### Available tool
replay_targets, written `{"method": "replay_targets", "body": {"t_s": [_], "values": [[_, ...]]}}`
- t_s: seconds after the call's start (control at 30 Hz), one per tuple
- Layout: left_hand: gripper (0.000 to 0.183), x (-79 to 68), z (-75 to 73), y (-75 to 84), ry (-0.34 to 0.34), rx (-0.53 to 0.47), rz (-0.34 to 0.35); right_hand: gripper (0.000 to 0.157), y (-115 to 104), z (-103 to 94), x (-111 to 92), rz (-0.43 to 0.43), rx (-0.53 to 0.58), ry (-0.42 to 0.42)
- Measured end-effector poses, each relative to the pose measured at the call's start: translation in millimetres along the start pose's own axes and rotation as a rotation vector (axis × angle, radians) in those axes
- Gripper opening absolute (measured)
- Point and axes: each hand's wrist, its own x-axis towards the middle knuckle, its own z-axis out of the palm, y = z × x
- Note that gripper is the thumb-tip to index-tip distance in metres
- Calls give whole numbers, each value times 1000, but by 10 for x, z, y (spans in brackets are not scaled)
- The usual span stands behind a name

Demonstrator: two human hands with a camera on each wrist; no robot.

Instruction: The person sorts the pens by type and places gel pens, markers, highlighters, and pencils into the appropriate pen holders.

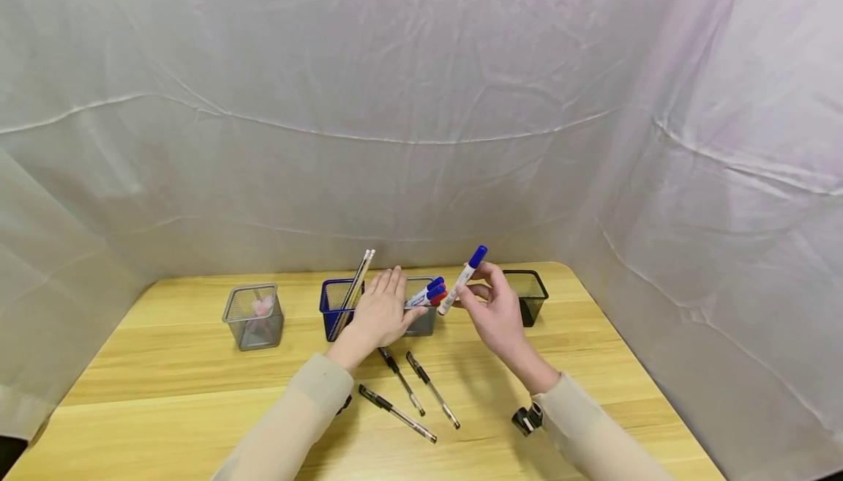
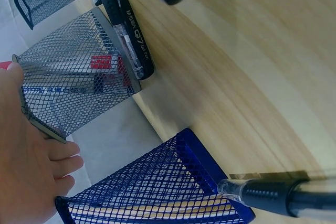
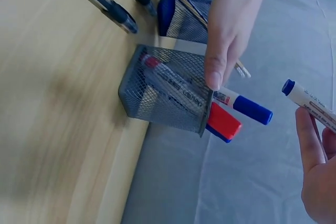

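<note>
In the head view my right hand [image 1: 495, 312] pinches a white marker with a blue cap [image 1: 464, 280], tilted beside the grey mesh pen holder [image 1: 419, 326]. The right wrist view shows this marker [image 3: 314, 106] apart from the holder [image 3: 163, 90]. Inside the holder lean several markers; a blue cap [image 3: 253, 109] and a red cap [image 3: 224, 121] stick out over its rim. My left hand [image 1: 380, 309] rests on the holder's rim, with fingers straight and thumb along the front edge. Left of it stands a blue mesh holder [image 1: 339, 309] with pencils [image 1: 356, 285].
Black gel pens [image 1: 395, 413] lie on the wooden table [image 1: 197, 408] in front of the holders. Another grey mesh holder [image 1: 255, 327], with something pink in it, stands left. A black mesh holder [image 1: 529, 294] is behind my right hand. Pale cloth [image 1: 408, 100] hangs around the table.
</note>
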Motion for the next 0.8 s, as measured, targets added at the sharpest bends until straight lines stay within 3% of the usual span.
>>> {"method": "replay_targets", "body": {"t_s": [0.37, 0.8], "values": [[90, -3, -15, -4, 5, 11, 10, 25, 90, 80, 267, 7, 75, 76], [90, 5, -10, -6, 1, 7, 7, 20, 386, 211, 436, 83, 22, 101]]}}
